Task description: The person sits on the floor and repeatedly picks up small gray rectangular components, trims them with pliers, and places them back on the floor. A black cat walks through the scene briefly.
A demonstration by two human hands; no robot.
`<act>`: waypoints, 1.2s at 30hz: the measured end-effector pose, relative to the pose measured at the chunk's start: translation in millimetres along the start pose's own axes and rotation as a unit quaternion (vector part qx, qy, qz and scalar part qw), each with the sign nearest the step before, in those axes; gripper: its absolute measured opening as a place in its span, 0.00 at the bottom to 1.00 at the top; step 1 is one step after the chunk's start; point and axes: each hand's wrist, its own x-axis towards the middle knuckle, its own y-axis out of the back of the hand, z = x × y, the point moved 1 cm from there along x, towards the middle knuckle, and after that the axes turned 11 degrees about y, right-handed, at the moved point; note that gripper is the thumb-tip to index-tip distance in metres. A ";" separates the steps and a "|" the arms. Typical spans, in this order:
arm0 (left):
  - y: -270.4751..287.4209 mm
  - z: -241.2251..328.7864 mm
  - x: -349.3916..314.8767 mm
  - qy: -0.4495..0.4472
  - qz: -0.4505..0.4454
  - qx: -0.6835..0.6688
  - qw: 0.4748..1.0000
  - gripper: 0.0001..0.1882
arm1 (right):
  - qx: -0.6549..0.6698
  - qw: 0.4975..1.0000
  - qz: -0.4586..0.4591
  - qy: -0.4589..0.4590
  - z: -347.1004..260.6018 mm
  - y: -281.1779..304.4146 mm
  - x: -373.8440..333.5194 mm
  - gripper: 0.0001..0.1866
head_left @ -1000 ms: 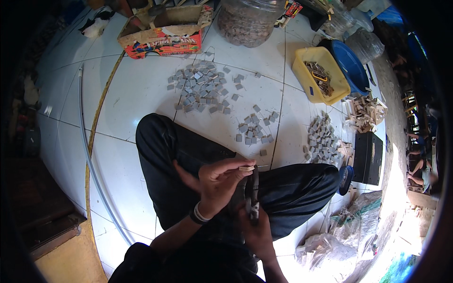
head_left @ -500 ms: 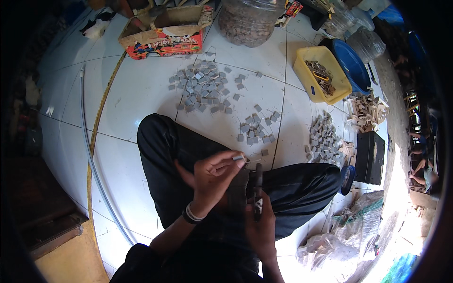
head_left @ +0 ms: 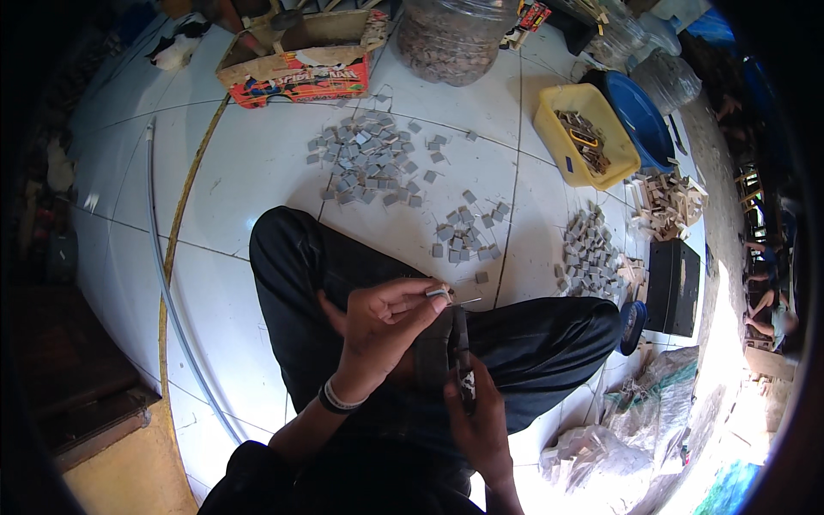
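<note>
Above my lap, my left hand (head_left: 390, 322) pinches a small grey-topped block (head_left: 439, 293) between thumb and fingertips. A thin wire (head_left: 468, 300) sticks out from the block to the right. My right hand (head_left: 481, 412) is closed around the handle of a dark, narrow hand tool (head_left: 461, 335); its exact kind is unclear. The tool's upper end is just below the wire, and I cannot tell whether they touch. Beyond my legs, similar small grey pieces lie in a large scattered group (head_left: 365, 159) and a smaller one (head_left: 463, 236), some with thin wires.
On the right are a heap of grey blocks (head_left: 590, 253), a yellow tub (head_left: 549, 142) of small pieces, a blue basin (head_left: 644, 120), wood offcuts (head_left: 669, 204) and a black box (head_left: 672, 287). A cardboard box (head_left: 300, 86) and clear container (head_left: 451, 43) stand far ahead. A grey tube (head_left: 163, 266) lies left.
My right hand has shifted slightly down and right, and the tool's upper end has dropped a little. The block in my left hand has turned slightly, and its wire now shows more clearly.
</note>
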 end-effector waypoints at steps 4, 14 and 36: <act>-4.8 -1.7 -5.8 -0.037 -0.007 0.030 0.999 0.15 | 0.011 1.000 0.003 -0.014 -1.7 -2.7 -1.7 0.23; -7.0 -9.2 -10.8 -0.144 0.041 0.183 0.972 0.13 | -0.052 0.998 0.013 0.019 0.9 -10.3 -0.1 0.16; -12.3 14.3 -12.7 -0.240 0.011 0.247 0.939 0.12 | -0.161 0.985 0.028 0.056 -7.9 0.5 -2.3 0.24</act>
